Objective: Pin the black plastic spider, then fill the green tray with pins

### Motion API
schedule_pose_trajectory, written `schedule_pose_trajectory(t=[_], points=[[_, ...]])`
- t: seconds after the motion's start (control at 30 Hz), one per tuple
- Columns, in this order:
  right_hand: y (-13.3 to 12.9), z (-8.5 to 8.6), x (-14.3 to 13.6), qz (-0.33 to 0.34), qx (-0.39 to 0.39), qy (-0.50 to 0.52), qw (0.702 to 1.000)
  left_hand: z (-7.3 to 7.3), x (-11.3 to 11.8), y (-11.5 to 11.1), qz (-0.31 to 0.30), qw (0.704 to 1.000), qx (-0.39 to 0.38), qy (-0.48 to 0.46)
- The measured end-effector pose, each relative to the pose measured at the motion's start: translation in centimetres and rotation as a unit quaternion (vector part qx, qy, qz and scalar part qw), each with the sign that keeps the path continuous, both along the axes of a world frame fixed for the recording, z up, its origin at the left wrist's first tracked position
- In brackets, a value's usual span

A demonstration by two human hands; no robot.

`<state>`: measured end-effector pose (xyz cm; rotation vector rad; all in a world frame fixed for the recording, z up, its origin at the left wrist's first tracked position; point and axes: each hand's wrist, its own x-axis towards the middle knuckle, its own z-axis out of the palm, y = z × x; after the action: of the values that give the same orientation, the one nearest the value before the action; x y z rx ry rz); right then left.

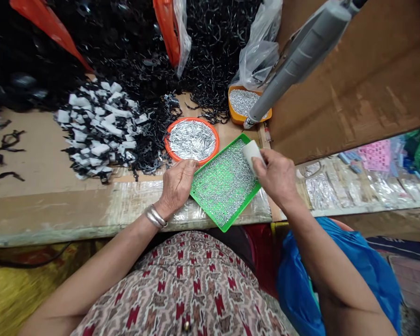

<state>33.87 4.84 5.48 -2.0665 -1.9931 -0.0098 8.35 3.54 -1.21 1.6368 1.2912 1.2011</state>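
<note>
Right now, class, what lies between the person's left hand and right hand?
In the head view, the green plastic tray of small silver metal pins lies between the left hand and the right hand, which holds a white block.

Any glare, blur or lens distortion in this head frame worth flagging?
Head view: strong wide-angle bowing along the table edge; glare off the metal pins in the round orange dish; green tray and both hands, left hand and right hand, sharp; far-right clutter soft.

Bare forearms, no sleeves. Silver bangles at wrist of left hand. Right hand unadorned. Patterned garment: beige ground, red and dark geometric motifs.
</note>
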Motion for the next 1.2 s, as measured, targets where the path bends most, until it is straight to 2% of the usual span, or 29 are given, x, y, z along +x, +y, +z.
schedule_pose_trajectory(t=[0.1,0.23,0.4,0.5,0.57,0.63,0.77,0.87,0.97,1.07,1.2], points=[[0.0,-0.3,0.6,0.001,0.021,-0.081,0.996,0.1,0.0,0.0,0.001,1.0,0.007,0.006],[-1.9,-1.0,-0.9,0.076,-0.011,-0.086,0.993,0.2,0.1,0.0,0.004,1.0,0.007,0.008],[-5.3,-0.1,-4.0,0.186,-0.069,0.071,0.978,0.2,0.2,-0.1,0.004,1.0,0.01,0.016],[-6.8,0.2,-5.8,0.212,-0.124,0.178,0.953,0.1,0.1,-0.1,0.004,1.0,0.01,0.013],[-7.3,0.1,-6.6,0.222,-0.168,0.21,0.937,0.0,0.1,-0.1,0.007,1.0,0.008,0.014],[-7.1,-0.1,-6.6,0.212,-0.204,0.205,0.933,-0.1,0.1,-0.1,0.007,1.0,0.006,0.014],[-4.7,0.1,-4.0,0.122,-0.192,0.121,0.966,0.0,0.0,-0.1,0.005,1.0,0.011,0.015],[-2.0,0.3,-1.1,0.051,-0.12,0.015,0.991,0.2,0.1,0.0,0.005,1.0,0.017,0.021],[-0.1,0.2,1.0,-0.011,-0.027,-0.069,0.997,0.3,0.1,0.0,0.004,1.0,0.017,0.022],[-0.1,-0.4,1.6,-0.001,-0.015,-0.116,0.993,0.4,0.1,0.0,0.005,1.0,0.013,0.021],[-2.4,-0.7,0.5,0.086,-0.037,-0.098,0.991,0.3,0.1,0.0,0.003,1.0,0.012,0.024]])
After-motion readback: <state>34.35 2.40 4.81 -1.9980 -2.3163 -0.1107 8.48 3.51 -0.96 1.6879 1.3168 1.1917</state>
